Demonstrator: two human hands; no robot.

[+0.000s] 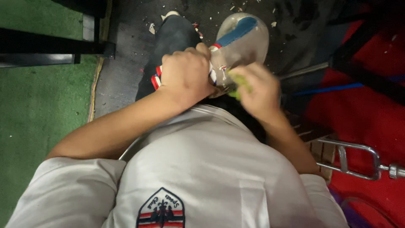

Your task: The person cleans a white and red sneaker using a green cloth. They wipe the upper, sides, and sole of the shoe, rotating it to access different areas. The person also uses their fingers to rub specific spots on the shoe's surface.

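Looking down from above, a person's left hand [187,76] is clenched around a pale, rounded sports shoe with a blue stripe [241,40], held over the lap, while the blurred right hand [259,90] pinches a small yellow-green cloth [241,84] against it, above a dark littered floor [122,63]

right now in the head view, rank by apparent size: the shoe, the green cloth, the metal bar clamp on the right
1. shoe, largest.
2. metal bar clamp, nearer the camera, so unsure.
3. green cloth, smallest, partly hidden in the right hand.
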